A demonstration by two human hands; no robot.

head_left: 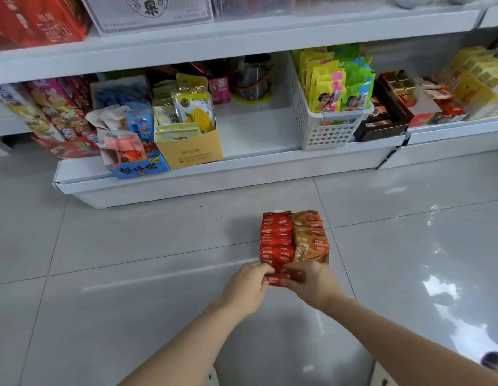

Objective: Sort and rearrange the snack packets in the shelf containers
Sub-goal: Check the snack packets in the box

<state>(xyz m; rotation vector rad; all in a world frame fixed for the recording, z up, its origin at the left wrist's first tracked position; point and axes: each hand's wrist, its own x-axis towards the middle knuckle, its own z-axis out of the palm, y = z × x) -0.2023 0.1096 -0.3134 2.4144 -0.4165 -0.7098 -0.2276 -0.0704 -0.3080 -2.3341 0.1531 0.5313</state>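
A small container on the floor holds two rows of snack packets: red packets (276, 238) on the left and brown packets (310, 240) on the right. The container itself is almost hidden under them. My left hand (249, 285) and my right hand (311, 282) meet at its near end. Together they pinch a red packet (275, 280) at the front of the red row, my left hand on its left edge, my right hand on its right side.
The bottom shelf (256, 129) has a bare gap in the middle. A white perforated basket (330, 132) of yellow and green packets stands to its right, a tan cardboard box (189, 151) and a blue box (136, 168) to its left. Glossy tiled floor lies all around.
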